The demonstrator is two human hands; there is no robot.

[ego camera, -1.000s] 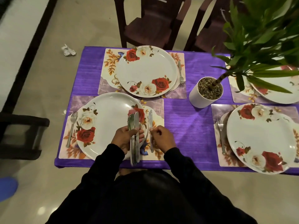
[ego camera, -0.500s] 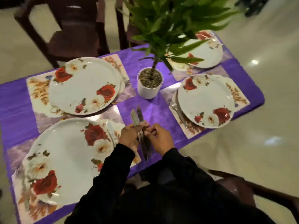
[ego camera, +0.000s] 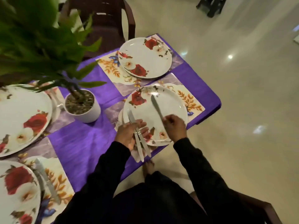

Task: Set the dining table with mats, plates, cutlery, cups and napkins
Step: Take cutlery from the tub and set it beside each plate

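My right hand (ego camera: 174, 127) grips the handle of one table knife (ego camera: 155, 106), its blade held over a white rose-patterned plate (ego camera: 171, 107) on a floral mat (ego camera: 189, 100). My left hand (ego camera: 129, 135) holds two more knives (ego camera: 139, 139) across its palm, over the left rim of the same plate. A fork peeks out under that rim. Another plate (ego camera: 145, 57) lies on a mat beyond. Left of the plant are two plates (ego camera: 21, 117) (ego camera: 16, 191), and a knife (ego camera: 47, 183) lies beside the near one.
A white pot with a leafy green plant (ego camera: 82, 107) stands mid-table on the purple cloth (ego camera: 76, 143); its leaves hide the far left. Dark chairs stand beyond the table (ego camera: 103, 21) and at the lower right. The table's right edge drops to a shiny floor.
The view has swung right to the right-hand setting. My right hand has taken one knife out of the bundle and now holds it apart over the plate; my left keeps the others.
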